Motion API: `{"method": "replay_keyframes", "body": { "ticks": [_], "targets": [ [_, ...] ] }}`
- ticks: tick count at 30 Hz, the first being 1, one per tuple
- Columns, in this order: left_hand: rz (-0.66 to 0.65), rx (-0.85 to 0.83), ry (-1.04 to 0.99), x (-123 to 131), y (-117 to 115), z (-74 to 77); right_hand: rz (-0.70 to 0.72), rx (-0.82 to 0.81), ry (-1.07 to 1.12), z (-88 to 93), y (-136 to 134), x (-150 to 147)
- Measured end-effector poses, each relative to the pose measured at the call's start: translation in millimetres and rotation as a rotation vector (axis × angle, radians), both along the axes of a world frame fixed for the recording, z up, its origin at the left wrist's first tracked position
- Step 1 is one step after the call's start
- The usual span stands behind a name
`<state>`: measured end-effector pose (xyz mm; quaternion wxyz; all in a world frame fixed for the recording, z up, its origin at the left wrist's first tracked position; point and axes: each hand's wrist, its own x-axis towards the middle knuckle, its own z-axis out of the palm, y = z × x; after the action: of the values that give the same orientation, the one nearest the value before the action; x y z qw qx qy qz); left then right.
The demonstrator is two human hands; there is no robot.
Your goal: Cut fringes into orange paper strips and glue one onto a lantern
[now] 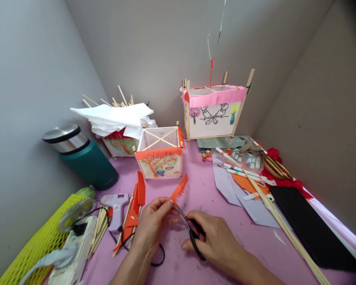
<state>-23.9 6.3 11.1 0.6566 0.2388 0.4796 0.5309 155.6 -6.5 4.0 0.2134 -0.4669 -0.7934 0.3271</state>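
Note:
My left hand (pixel 152 225) pinches the lower end of a fringed orange paper strip (pixel 179 188) and holds it up over the pink table (pixel 201 190). My right hand (pixel 210 237) grips black-handled scissors (pixel 190 229), whose blades meet the strip at its base right beside my left fingertips. Just behind stands a small paper lantern with orange fringe (pixel 160 154). A larger lantern with pink fringe and drawings (pixel 213 111) hangs or stands at the back on a red string.
A glue gun (pixel 115 204), orange paper pieces (pixel 135 209), a power strip (pixel 77 249) and a teal bin (pixel 83 156) lie left. Markers, bamboo sticks (pixel 281 225), paper sheets, a black board (pixel 311 229) fill the right. White paper covers another lantern (pixel 115 118).

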Motion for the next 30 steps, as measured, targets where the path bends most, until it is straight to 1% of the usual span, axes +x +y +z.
{"method": "replay_keyframes", "body": {
  "ticks": [6, 18, 25, 30],
  "targets": [
    [-0.014, 0.000, -0.022, 2, -1, 0.7, -0.016, 0.015, 0.011, -4.0, 2, -1],
    [-0.023, -0.009, -0.031, 3, -1, 0.7, -0.014, 0.030, -0.017, -3.5, 0, -2],
    [0.005, -0.014, -0.023, 2, -2, 2.6, -0.001, 0.055, -0.025, -10.1, 2, -1],
    [-0.009, -0.011, -0.016, 1, -1, 1.4, 0.001, 0.075, -0.024, -13.5, 2, 0]
  ]
}}
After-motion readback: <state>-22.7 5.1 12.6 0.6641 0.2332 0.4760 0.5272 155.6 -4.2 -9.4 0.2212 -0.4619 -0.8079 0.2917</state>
